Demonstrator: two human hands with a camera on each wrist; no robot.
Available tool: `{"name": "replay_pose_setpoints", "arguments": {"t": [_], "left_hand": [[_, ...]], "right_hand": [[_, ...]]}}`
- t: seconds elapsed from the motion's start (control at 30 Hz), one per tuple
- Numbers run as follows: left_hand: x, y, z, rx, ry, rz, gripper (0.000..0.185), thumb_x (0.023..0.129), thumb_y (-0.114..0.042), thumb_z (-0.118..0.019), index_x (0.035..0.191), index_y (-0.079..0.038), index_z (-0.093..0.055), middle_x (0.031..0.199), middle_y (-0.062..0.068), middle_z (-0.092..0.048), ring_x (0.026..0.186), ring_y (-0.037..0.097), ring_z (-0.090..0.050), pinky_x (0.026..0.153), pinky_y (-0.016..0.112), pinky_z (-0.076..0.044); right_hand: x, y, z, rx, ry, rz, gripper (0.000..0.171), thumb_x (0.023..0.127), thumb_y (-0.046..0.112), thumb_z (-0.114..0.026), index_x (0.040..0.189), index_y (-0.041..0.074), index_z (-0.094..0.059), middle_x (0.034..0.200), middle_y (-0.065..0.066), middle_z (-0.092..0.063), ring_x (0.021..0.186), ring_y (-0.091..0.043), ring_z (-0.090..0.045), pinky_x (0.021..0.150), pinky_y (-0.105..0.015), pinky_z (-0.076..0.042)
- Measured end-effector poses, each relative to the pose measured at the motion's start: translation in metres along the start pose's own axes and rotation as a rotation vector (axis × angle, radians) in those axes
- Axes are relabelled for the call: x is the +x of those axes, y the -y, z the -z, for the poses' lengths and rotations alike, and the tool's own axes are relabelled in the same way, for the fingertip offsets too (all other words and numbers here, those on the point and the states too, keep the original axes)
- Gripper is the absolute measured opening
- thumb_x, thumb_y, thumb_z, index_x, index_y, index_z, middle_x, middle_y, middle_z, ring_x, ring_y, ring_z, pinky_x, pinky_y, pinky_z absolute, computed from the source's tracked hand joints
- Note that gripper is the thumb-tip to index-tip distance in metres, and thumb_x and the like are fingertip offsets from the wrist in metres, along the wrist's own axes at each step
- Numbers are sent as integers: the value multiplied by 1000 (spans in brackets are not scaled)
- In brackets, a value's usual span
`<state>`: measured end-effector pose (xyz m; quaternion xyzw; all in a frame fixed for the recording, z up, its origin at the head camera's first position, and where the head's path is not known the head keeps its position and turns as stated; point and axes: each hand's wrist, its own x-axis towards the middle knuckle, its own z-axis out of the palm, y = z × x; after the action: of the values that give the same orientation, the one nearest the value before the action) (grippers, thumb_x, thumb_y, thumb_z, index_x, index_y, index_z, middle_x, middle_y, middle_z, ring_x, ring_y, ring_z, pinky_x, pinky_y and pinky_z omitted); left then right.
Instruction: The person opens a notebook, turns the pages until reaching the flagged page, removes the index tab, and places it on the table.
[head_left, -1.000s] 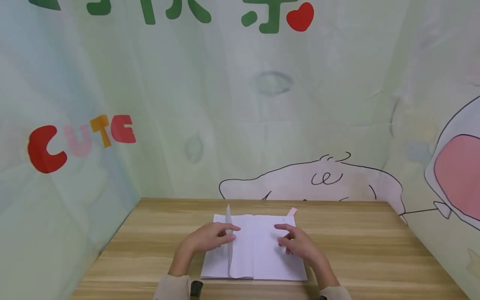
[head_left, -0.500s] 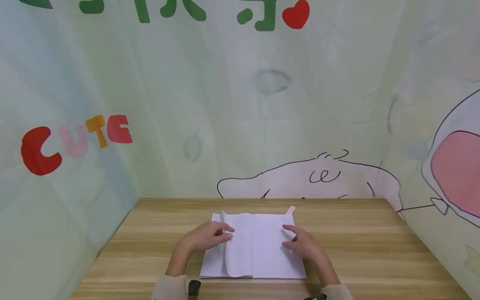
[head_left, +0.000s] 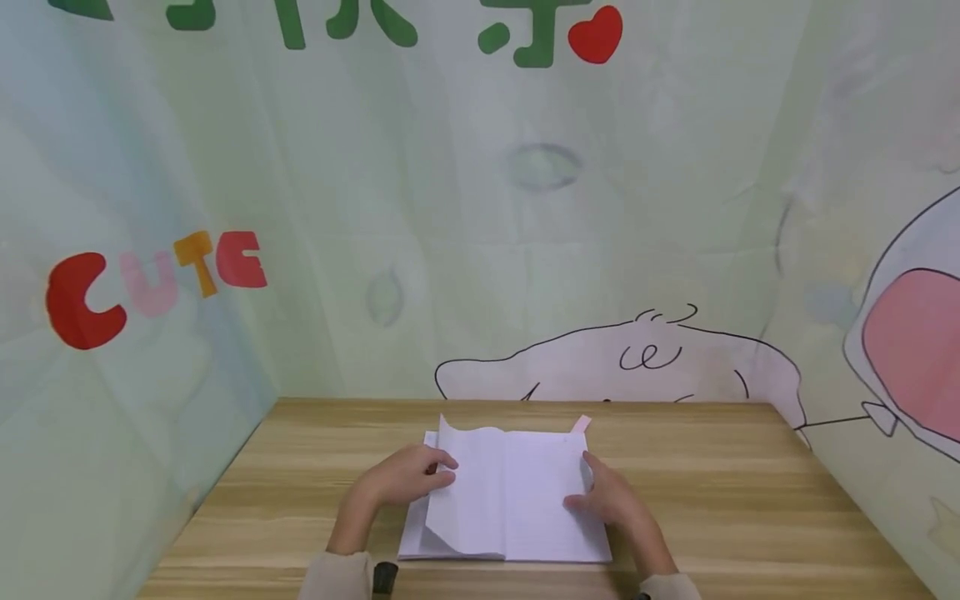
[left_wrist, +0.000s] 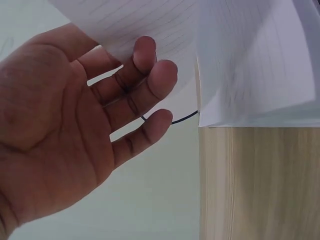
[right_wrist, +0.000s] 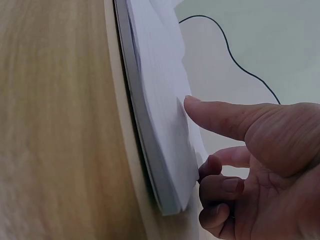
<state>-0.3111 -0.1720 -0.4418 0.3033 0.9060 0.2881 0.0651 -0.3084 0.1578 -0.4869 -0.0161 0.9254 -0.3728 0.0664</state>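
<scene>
light: bright, even, diffuse | shadows: faint, soft | glare: slight | focus: head sharp, wrist close-ups soft

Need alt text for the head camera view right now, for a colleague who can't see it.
An open white lined notebook lies on a light wooden table. The left hand lifts a loose page on its left side, while the right hand rests at its right edge.
</scene>
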Motion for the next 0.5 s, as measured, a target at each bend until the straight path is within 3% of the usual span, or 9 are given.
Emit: {"name": "replay_pose_setpoints", "arguments": {"t": [0.2, 0.37, 0.5], "left_hand": [[-3, 0, -2, 52, 0, 32, 28, 95, -17, -65, 111, 4, -70, 108, 15, -71, 103, 32, -65, 91, 48, -51], [-4, 0, -2, 106, 17, 51, 28, 91, -14, -67, 110, 6, -71, 109, 18, -72, 108, 36, -65, 92, 48, -50], [-6, -1, -1, 94, 46, 138, 28, 89, -13, -71, 110, 5, -73, 112, 19, -71, 109, 36, -65, 91, 49, -51]], "right_hand": [[-1, -3, -3, -85, -15, 97, 81, 79, 11, -84, 140, -20, -39, 140, -39, -44, 130, -53, -43, 108, -58, -33], [-2, -3, -6, -170, -38, 119, 76, 78, 15, -84, 133, -21, -45, 131, -40, -51, 121, -52, -52, 103, -57, -40], [-1, 0, -7, -212, -50, 115, 72, 78, 17, -85, 129, -20, -50, 127, -38, -55, 117, -51, -56, 100, -56, -43]]}}
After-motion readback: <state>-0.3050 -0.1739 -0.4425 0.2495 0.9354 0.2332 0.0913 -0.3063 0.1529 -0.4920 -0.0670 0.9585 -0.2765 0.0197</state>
